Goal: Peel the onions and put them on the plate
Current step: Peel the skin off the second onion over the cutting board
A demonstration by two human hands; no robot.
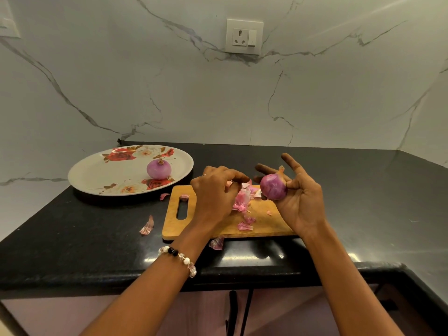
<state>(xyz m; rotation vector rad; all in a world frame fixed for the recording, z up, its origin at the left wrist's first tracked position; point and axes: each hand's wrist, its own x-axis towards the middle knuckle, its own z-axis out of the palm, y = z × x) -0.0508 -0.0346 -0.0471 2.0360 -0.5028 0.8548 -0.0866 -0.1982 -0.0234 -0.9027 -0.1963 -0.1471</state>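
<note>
My right hand holds a purple onion above the wooden cutting board, with the thumb and a curled finger round it and two fingers sticking up. My left hand hovers just left of it with curled fingers pinching a pink piece of onion skin. A pile of pink peels lies on the board under the hands. One peeled onion stands on the floral white plate at the left.
Loose peel scraps lie on the black countertop left of and in front of the board. The marble wall with a power socket rises behind. The counter's front edge runs below my forearms.
</note>
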